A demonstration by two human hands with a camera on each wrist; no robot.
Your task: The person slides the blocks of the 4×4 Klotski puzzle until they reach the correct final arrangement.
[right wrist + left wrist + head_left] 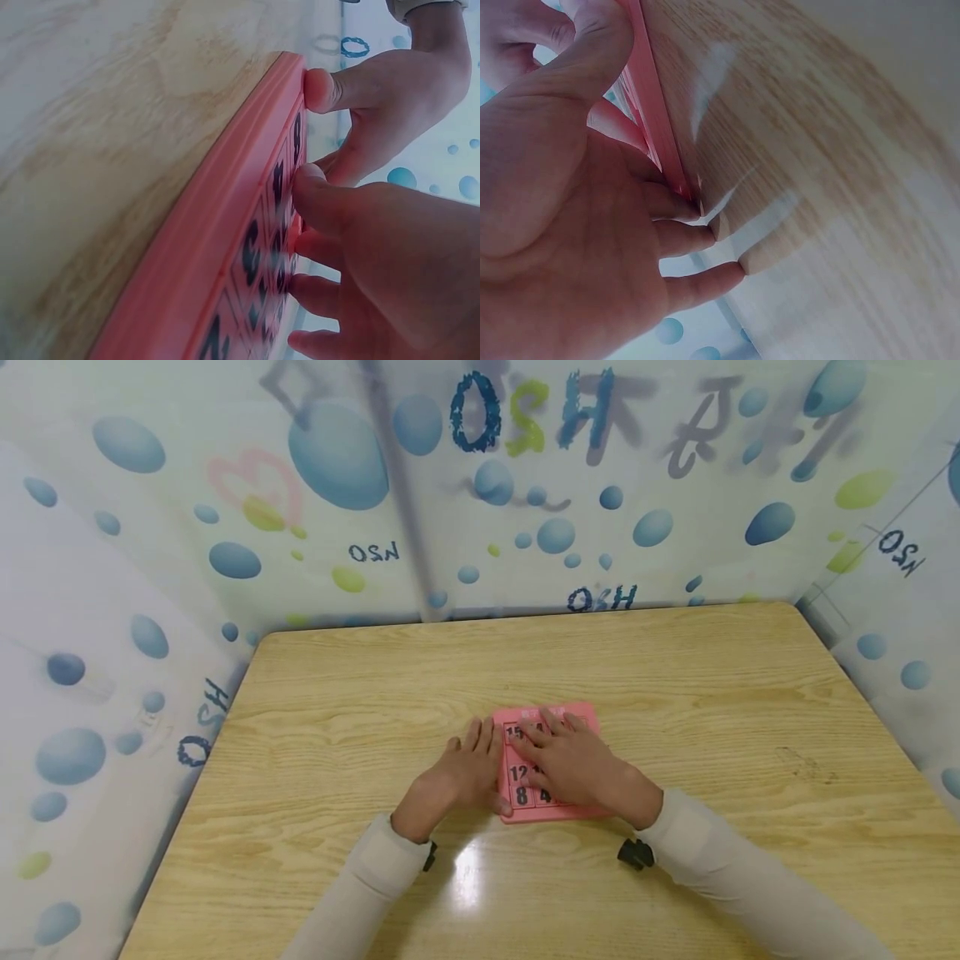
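A pink number slide puzzle (pixel 543 815) with black printed digits lies flat on the table. At its left edge, my left hand (pixel 467 774) rests with straight fingers, and the thumb touches the near left corner. My right hand (pixel 577 768) is spread over the tiles, hiding many of them. In the right wrist view, the fingertips of the right hand (pixel 405 262) touch the face of the puzzle (pixel 247 217), while the left thumb presses its edge. The left wrist view shows the left hand's fingertips down on the tabletop beside the puzzle's pink side (pixel 656 120).
The wood-grain table (pixel 360 693) has rounded far corners and carries a dark scuff mark at the right. Behind it hangs a pale curtain (pixel 420 527) patterned with blue and green drops. A black wrist device (pixel 636 853) sits at the right cuff.
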